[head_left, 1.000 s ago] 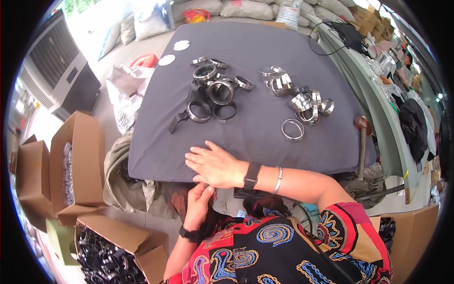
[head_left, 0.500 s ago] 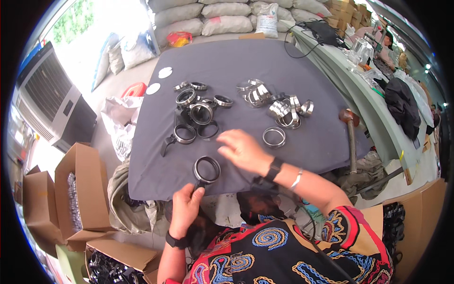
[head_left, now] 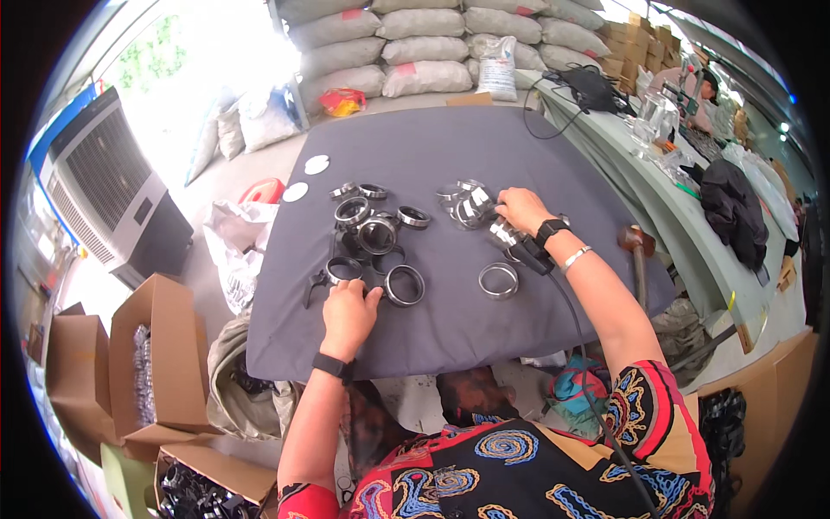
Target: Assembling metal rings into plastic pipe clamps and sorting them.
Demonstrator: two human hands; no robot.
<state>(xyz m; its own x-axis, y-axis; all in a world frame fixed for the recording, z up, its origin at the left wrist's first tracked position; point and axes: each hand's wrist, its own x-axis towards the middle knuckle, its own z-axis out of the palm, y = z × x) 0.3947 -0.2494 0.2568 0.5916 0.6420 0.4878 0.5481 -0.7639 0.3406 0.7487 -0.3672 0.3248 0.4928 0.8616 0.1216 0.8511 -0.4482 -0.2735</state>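
Bending over the silver rings (head_left: 475, 206), the right grip (head_left: 525, 210) seems at the step of picking one out; a secure pinch looks called for next. Just beside the left grip (head_left: 350, 317), over the tabletop (head_left: 432, 339), is a dark ring (head_left: 421, 290). Whether either grip is closed on anything, I cannot tell. Beyond the right grip, a white sack (head_left: 497, 71) carries print too small to read.

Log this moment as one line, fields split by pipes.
left hand: beside black-and-silver ring | right hand: at silver rings | mallet: right side of grey table
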